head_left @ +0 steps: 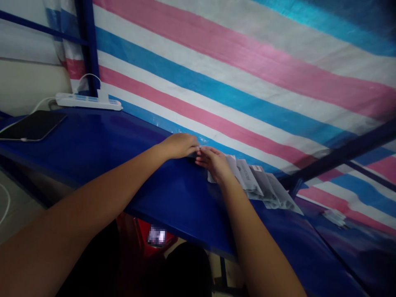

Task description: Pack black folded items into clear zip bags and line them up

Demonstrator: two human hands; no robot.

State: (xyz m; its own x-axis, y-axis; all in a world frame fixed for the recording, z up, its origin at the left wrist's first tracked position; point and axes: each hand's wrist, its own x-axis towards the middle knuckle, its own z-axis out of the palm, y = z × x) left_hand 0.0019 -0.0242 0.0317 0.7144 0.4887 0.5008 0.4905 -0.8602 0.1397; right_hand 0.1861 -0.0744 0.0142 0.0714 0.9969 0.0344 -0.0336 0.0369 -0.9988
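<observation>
Both my hands meet near the back of a blue table (130, 148). My left hand (179, 145) is curled with its fingertips pinching a small pale item at the point where the hands touch. My right hand (214, 163) lies flat with fingers on the left end of a row of overlapping clear plastic packets (262, 185) that fans out to the right along the table. What the small item between my fingertips is cannot be made out.
A striped pink, blue and white tarp (247, 74) hangs behind the table. A white power strip (88, 101) and a dark tablet (32, 126) on a cable lie at the far left. A blue frame bar (340, 154) crosses at right. Another small packet (335, 216) lies far right.
</observation>
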